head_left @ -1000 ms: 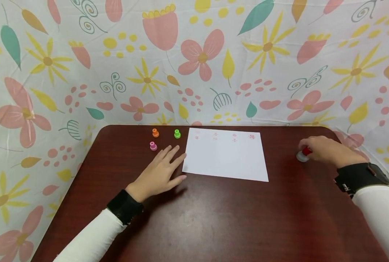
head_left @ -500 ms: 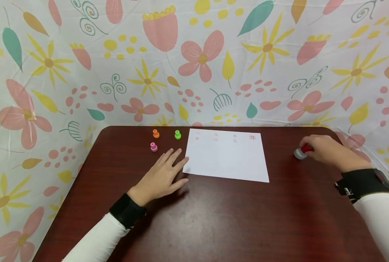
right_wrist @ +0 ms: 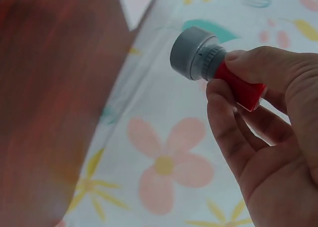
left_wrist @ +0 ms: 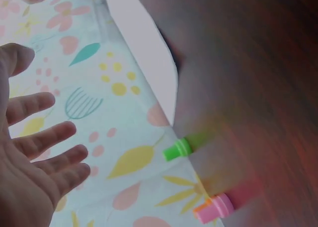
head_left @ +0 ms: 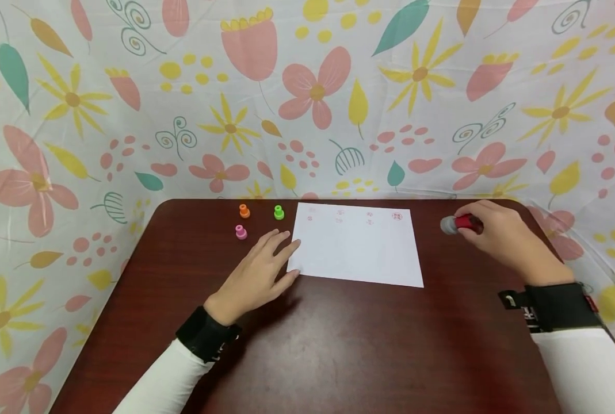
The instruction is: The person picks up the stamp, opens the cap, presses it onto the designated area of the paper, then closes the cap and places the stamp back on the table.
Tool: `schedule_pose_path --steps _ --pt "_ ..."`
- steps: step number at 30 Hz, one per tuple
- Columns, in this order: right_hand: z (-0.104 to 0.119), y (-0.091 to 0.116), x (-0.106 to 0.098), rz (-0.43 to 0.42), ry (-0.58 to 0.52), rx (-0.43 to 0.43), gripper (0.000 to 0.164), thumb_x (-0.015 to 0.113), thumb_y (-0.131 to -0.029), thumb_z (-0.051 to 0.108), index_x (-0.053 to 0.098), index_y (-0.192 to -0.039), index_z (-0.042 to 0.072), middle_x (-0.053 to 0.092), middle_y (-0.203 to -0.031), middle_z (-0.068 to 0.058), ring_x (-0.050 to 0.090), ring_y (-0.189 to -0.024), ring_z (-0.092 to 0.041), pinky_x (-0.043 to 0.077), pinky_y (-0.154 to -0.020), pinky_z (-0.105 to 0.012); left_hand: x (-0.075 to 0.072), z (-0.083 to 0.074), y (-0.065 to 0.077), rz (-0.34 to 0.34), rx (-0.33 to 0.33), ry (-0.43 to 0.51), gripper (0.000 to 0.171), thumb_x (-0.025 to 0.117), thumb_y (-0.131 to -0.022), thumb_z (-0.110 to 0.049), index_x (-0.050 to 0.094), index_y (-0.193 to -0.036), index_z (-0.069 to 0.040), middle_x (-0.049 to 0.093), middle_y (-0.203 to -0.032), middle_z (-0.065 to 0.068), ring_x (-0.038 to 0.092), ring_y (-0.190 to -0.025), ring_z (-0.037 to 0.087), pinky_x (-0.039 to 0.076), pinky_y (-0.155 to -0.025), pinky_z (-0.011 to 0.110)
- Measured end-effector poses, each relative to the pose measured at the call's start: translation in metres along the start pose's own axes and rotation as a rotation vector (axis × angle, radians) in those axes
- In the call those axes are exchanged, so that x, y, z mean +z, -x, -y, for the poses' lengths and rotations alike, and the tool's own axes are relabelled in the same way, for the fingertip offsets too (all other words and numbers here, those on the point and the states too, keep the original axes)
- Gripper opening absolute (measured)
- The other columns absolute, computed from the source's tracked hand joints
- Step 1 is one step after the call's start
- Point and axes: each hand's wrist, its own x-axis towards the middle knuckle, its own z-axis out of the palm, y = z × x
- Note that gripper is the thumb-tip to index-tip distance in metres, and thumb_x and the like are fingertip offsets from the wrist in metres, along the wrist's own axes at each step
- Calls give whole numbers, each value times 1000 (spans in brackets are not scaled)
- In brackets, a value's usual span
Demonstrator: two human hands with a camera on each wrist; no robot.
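My right hand [head_left: 501,236] pinches a red-handled stamp [right_wrist: 241,88] with a round grey head, held above the table right of the paper. The stamp's head points left in the head view. My left hand [head_left: 252,279] has its fingers spread, with its fingertips at the left edge of the white paper [head_left: 356,253]. Several small red stamp prints [head_left: 369,215] line the top of the sheet, and a larger round print [head_left: 397,217] sits at its upper right. In the left wrist view the left palm [left_wrist: 25,172] holds nothing.
Left of the paper stand three small stamps: orange [head_left: 244,211], green [head_left: 278,213] and pink [head_left: 241,232]. The dark brown table [head_left: 369,345] ends at the back against a floral cloth [head_left: 307,155].
My right hand has lifted the red-handled stamp off the table and brought it left toward the paper. My left hand has shifted slightly right, closer over the paper's edge.
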Motion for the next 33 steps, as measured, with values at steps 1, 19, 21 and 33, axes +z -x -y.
schedule_pose_path --steps 1,19,21,33 --pt "6 -1 -1 -23 1 -4 36 90 -74 1 71 -104 5 69 -95 -13 60 -79 -25 57 -70 -50 -1 -2 -2 -24 1 15 51 69 -99 -33 61 -142 -7 57 -143 20 50 -138 39 43 -118 45" --pt "108 -18 -8 -161 -217 -32 35 87 -82 5 71 -112 11 69 -101 -1 57 -85 -9 39 -80 2 -13 -34 -39 -283 -100 350 58 82 -90 -19 61 -142 -6 59 -137 16 55 -130 30 52 -106 42" --pt "117 -18 -7 -172 -273 -30 37 87 -81 3 71 -114 11 70 -101 0 58 -85 -7 43 -82 2 -13 -38 -42 -303 -110 397 58 83 -90 -19 61 -142 -7 60 -137 14 56 -129 27 53 -104 41" --pt "159 -16 -1 -175 -666 -82 44 84 -81 -6 71 -120 10 72 -109 -1 65 -83 -4 55 -78 -10 -13 -60 -62 -370 -128 703 64 86 -85 -16 59 -142 -7 61 -139 10 58 -129 22 59 -99 40"
